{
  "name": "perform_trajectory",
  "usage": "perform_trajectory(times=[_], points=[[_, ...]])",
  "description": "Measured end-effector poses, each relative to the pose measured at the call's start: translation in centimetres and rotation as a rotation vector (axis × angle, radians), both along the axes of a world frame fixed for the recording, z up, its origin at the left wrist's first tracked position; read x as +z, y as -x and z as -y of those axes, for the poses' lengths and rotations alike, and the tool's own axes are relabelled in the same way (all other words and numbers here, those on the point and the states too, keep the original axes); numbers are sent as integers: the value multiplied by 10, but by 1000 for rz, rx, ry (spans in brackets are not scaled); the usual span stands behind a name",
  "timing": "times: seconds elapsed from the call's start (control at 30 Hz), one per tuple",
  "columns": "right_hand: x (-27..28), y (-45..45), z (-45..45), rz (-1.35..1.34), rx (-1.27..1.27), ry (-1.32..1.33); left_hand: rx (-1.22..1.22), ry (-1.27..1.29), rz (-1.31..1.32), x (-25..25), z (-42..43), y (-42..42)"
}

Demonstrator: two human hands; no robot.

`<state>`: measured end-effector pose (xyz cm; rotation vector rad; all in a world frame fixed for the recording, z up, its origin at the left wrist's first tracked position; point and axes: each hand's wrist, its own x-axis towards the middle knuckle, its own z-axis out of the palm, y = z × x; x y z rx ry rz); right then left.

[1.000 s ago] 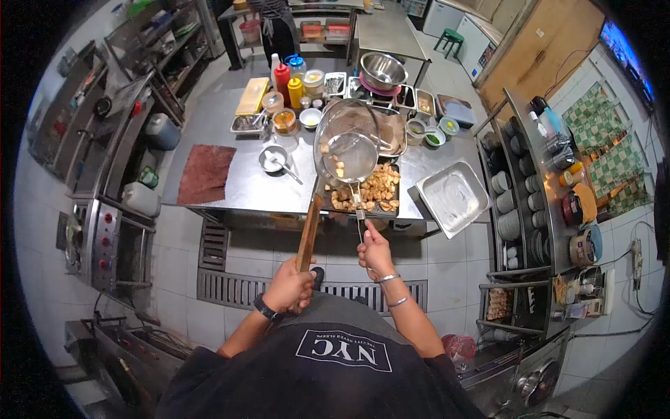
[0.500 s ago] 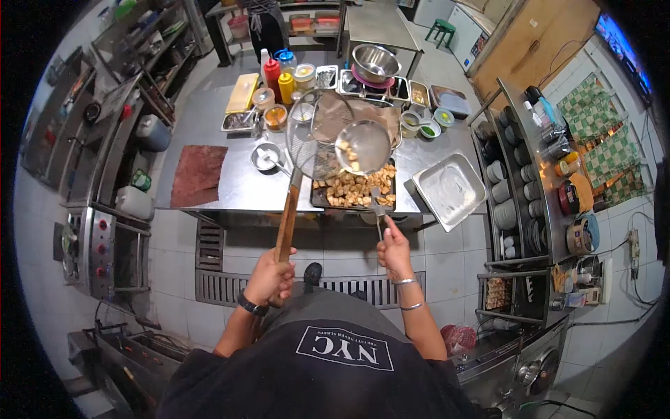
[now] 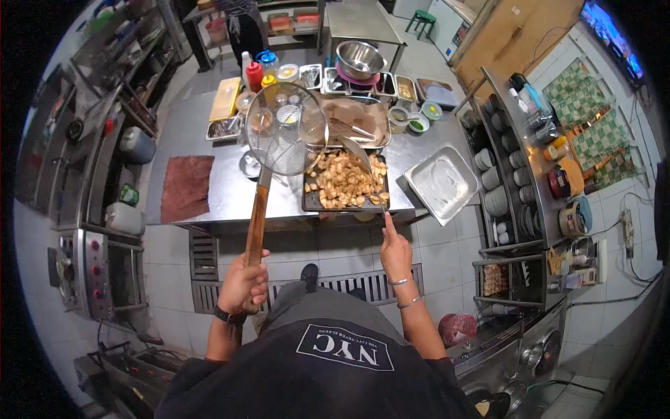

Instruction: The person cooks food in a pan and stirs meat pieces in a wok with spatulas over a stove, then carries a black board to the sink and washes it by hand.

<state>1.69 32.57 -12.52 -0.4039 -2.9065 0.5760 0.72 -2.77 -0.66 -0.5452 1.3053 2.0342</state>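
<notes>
My left hand (image 3: pixel 244 283) is wrapped round the wooden handle of a large wire-mesh strainer (image 3: pixel 283 129), held up left of the dark tray. The strainer's mesh looks bare. In my right hand (image 3: pixel 396 253) is a round metal skimmer (image 3: pixel 357 152), gripped by its thin handle with the index finger stretched along it. Its head is tilted nearly edge-on above the tray. Small browned chunks of food (image 3: pixel 345 183) are heaped in the dark tray (image 3: pixel 314 207) at the counter's front edge.
Right of the tray, a shallow metal pan (image 3: pixel 441 185) overhangs the counter edge. Behind lies a paper-lined tray (image 3: pixel 377 115); bottles, tubs and a steel bowl (image 3: pixel 359 59) stand farther back. A brown cloth (image 3: pixel 187 187) lies left. A plate rack (image 3: pixel 509 174) stands right; another person (image 3: pixel 244 31) is beyond.
The skimmer has tipped from face-up with several chunks in it to nearly edge-on, and those chunks no longer show in it. The strainer has moved left, away from the skimmer.
</notes>
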Motion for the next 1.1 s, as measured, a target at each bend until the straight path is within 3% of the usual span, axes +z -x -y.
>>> perform_trajectory(times=[0.33, 0.43, 0.5, 0.53, 0.57, 0.63, 0.8, 0.9, 1.0, 1.1], points=[[13, -5, 10, -50, -52, 35, -81, -6, -14, 1, 13, 39], [16, -8, 12, -137, -189, 122, -120, 22, -24, 3, 14, 51], [19, -7, 8, -276, -294, 986, -172, 7, -23, 7, 6, 56], [52, -8, 16, -226, -379, 1430, -185, 7, -22, 7, 3, 58], [63, -11, 18, -235, -390, 1431, -230, -32, -29, 5, -1, 61], [76, -19, 16, -224, -417, 1777, -294, -69, -35, 0, -11, 67], [96, -66, 11, -374, -435, 1895, -559, -206, 95, -5, -54, 69], [100, -102, -1, -375, -583, 1824, -781, -263, 172, -10, -88, 65], [76, -142, -13, -488, -619, 1940, -896, -279, 252, -16, -130, 60], [68, -185, -29, -630, -688, 1873, -1062, -288, 317, -21, -181, 43]])
